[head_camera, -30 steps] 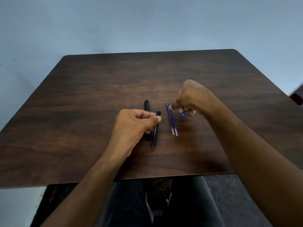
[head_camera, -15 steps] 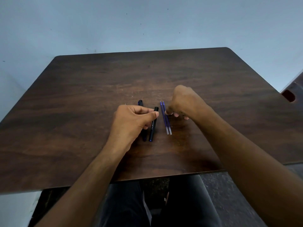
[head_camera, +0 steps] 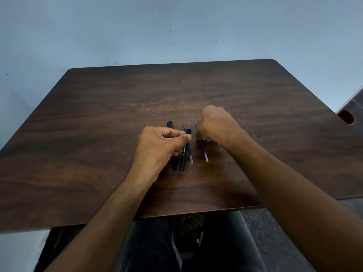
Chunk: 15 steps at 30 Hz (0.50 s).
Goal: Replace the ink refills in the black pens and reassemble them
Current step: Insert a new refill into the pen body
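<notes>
On the dark wooden table (head_camera: 98, 154), my left hand (head_camera: 161, 148) holds a black pen barrel (head_camera: 184, 154) near its top, thumb on it. A second black pen (head_camera: 170, 124) lies just left of it, mostly hidden under that hand. One blue refill (head_camera: 191, 157) lies right beside the held barrel. My right hand (head_camera: 216, 126) is curled knuckles-up and pinches a second blue refill (head_camera: 204, 154), which lies on the table apart from the first. A tiny tip (head_camera: 152, 126) peeks out behind my left hand.
A pale blue wall stands behind the table. A dark chair back with a cut-out (head_camera: 346, 116) shows at the right edge. My legs are under the table's near edge (head_camera: 196, 212).
The two refills lay side by side; my right hand has drawn one to the right, away from the other. The small blue piece seen by my right hand a second ago is out of sight.
</notes>
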Each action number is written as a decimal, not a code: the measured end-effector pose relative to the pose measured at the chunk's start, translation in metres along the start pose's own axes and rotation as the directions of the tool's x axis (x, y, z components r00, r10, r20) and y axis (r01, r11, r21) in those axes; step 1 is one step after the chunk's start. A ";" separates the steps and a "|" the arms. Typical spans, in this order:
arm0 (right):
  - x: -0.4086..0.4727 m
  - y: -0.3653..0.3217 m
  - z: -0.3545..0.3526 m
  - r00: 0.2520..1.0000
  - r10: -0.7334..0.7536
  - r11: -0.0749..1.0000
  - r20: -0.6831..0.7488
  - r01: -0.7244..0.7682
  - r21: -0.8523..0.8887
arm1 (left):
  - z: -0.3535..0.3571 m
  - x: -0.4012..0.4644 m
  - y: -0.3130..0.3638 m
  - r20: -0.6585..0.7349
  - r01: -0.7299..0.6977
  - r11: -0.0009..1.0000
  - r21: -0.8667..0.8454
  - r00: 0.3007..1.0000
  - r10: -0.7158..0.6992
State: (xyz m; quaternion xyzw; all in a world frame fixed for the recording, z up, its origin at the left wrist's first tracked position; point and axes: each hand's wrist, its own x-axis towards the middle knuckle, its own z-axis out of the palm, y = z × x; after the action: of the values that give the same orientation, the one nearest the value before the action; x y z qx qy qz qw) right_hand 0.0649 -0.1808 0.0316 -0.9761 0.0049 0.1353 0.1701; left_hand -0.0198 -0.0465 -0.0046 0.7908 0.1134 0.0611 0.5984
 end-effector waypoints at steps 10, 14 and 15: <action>-0.002 -0.004 0.002 0.999 0.038 0.999 0.009 -0.038 0.009 | -0.001 0.000 -0.001 0.003 -0.001 1.000 -0.024 1.000 0.001; -0.001 -0.003 0.003 0.999 0.039 0.999 0.017 -0.039 0.036 | -0.002 -0.002 -0.002 0.014 -0.002 1.000 -0.027 1.000 0.003; 0.000 -0.001 0.002 0.999 0.042 0.997 0.021 -0.043 0.059 | -0.003 -0.003 -0.002 0.017 -0.004 1.000 -0.029 1.000 0.005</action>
State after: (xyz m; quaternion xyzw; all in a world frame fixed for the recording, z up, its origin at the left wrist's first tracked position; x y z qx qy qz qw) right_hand 0.0647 -0.1790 0.0305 -0.9690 0.0281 0.1481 0.1959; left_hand -0.0231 -0.0441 -0.0052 0.7828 0.1056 0.0573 0.6106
